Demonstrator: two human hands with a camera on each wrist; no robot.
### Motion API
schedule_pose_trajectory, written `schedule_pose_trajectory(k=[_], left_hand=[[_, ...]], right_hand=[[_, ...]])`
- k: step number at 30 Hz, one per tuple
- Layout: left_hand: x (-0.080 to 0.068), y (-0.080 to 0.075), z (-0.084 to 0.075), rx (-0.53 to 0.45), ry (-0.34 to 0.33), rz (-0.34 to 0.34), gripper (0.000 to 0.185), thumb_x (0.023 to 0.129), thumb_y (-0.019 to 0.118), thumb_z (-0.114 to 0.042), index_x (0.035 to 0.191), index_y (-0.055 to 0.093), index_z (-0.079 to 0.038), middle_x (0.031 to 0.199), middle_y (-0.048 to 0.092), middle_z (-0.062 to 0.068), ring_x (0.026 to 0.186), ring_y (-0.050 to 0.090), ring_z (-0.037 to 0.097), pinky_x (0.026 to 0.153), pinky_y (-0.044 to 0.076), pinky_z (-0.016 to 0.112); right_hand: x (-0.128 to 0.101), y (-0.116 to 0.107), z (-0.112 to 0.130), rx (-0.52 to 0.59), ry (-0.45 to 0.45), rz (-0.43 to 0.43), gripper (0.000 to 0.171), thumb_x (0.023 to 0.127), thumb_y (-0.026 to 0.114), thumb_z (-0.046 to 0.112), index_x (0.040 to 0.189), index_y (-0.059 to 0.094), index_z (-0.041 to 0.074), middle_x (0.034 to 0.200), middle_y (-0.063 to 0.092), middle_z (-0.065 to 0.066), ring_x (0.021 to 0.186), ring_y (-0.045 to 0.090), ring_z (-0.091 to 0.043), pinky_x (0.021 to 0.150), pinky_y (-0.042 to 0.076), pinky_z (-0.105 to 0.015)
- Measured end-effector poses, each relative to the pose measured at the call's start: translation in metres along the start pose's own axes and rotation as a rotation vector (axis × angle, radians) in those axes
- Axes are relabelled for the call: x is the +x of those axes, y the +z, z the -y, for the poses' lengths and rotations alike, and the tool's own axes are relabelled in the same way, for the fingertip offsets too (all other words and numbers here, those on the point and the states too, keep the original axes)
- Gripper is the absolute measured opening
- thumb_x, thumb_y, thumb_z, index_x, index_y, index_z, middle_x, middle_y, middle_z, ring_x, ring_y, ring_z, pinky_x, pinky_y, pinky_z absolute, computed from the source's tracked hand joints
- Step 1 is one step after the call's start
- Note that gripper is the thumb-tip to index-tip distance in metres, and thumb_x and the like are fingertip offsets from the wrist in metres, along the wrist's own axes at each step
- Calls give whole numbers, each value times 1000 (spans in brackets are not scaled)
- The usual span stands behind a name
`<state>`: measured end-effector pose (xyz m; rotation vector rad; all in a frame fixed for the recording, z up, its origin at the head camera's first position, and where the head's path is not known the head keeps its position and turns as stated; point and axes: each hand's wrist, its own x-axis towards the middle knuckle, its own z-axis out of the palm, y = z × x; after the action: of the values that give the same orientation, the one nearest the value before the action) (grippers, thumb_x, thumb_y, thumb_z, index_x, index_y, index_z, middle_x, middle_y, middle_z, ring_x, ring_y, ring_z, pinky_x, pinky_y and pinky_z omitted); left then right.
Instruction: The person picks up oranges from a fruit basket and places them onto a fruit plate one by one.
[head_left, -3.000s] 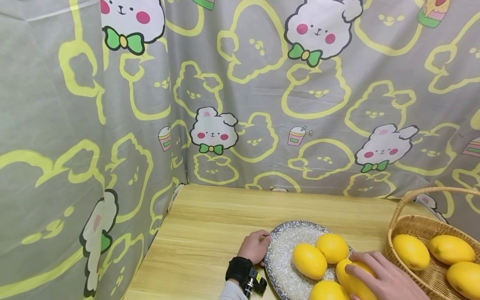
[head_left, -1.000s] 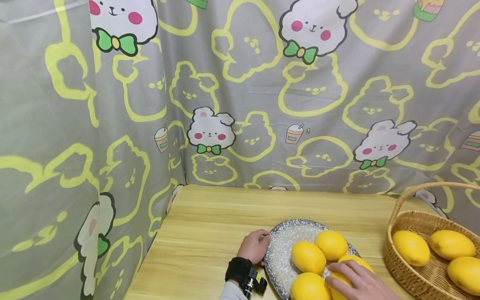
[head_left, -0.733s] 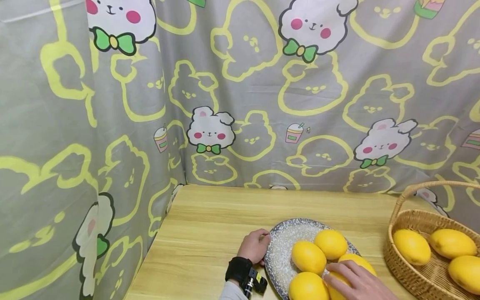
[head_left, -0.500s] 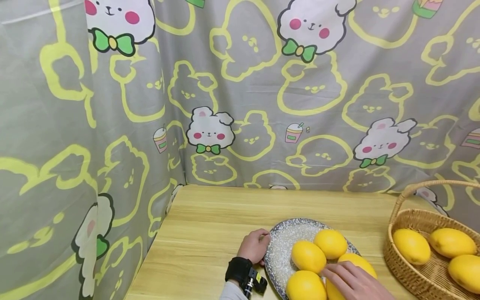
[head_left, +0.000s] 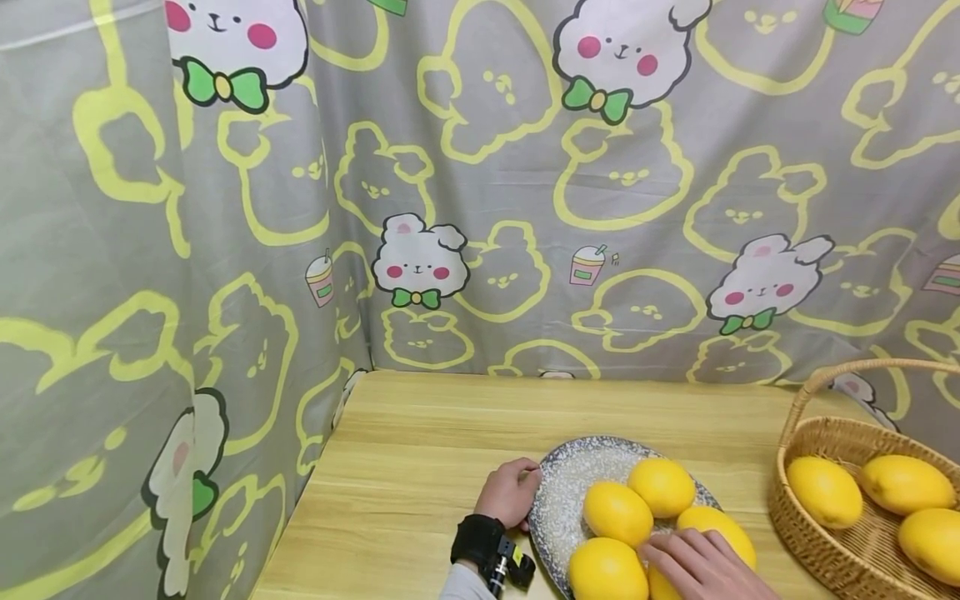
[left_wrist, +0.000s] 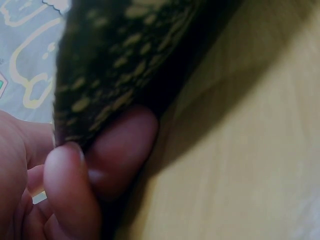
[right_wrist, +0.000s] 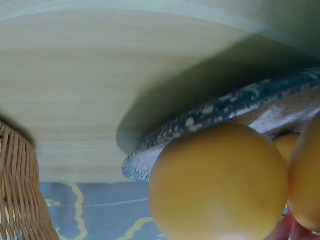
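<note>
- The plate point(head_left: 558, 492), speckled blue and white, lies on the table point(head_left: 420, 467) at about 5 o'clock in the head view and carries yellow fruits.
- The left hand point(head_left: 510, 493) holds the rim of the plate at 9 o'clock; in the left wrist view the thumb and one finger point(left_wrist: 122, 150) pinch the dark rim point(left_wrist: 115, 65).
- The right hand point(head_left: 701, 567) rests on the front fruit point(head_left: 708, 542) at 4 o'clock on the plate, fingers laid flat over it; whether they curl around it I cannot tell, the frame edge cuts them.
- Three other fruits point(head_left: 617, 512) lie touching each other.
- A wicker basket point(head_left: 806, 517) at 3 o'clock of the plate holds more fruits point(head_left: 823, 492).
- A cartoon curtain point(head_left: 480, 208) hangs behind.
</note>
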<state>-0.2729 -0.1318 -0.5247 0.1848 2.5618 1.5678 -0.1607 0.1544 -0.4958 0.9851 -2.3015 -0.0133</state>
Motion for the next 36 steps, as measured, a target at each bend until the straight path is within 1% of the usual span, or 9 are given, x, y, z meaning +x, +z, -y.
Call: schedule_pose_trajectory(k=[4,8,14,18,22,26,29,33,36], left_hand=[[-1,1,-1,-3,-7,7,28,106,57,-27,123,71,-11,57,54,-4,34,46,6,35,42,21],[-1,2,-2,-2,2,9,29,106,56,-28,125,71,-11,58,55,-4,34,46,7,36,43,21],[0,1,-2,10,22,6,30,107,56,-28,126,70,-11,60,57,-3,35,47,7,36,45,22],[-2,0,-3,7,28,10,30,107,55,-28,126,70,-11,59,55,-3,35,47,8,36,45,23],[-4,-1,-5,5,32,13,31,107,55,-28,127,70,-10,59,53,-3,35,47,8,37,46,24],[-4,0,-4,12,29,12,30,107,55,-28,126,70,-10,62,57,-2,35,47,7,37,46,24],[-3,0,-3,12,26,12,31,107,55,-28,127,70,-10,62,58,-2,35,47,6,37,46,24],[-3,-1,-2,8,31,10,31,107,55,-28,127,70,-10,59,56,-2,35,47,6,37,46,24],[-2,-1,-1,15,34,3,31,107,55,-28,127,70,-10,60,58,-2,35,47,6,36,46,24]], right_hand=[[-3,5,2,8,9,-16,60,78,73,75,118,67,32,117,65,22,99,56,3,81,34,-16],[-6,8,3,15,24,-37,60,78,72,75,118,69,30,117,65,21,98,56,3,82,34,-16],[-8,11,7,72,81,-51,60,76,76,71,120,69,30,118,65,19,101,57,2,84,34,-18],[-9,12,10,79,118,-50,61,75,78,71,120,68,31,118,65,20,103,57,1,86,35,-20],[-10,13,13,83,143,-50,62,74,79,70,120,69,29,118,66,18,105,57,-2,89,36,-21],[-11,14,14,101,158,-68,63,73,80,69,119,70,26,117,66,16,104,59,-4,90,36,-22],[-12,16,16,107,192,-75,61,71,84,64,117,71,27,116,66,16,103,60,-4,91,36,-24],[-10,15,20,101,256,-48,57,69,89,57,115,71,30,117,67,16,104,60,-5,94,35,-26],[-8,16,21,106,269,-53,55,69,88,56,114,72,28,117,68,12,104,60,-7,98,32,-24]])
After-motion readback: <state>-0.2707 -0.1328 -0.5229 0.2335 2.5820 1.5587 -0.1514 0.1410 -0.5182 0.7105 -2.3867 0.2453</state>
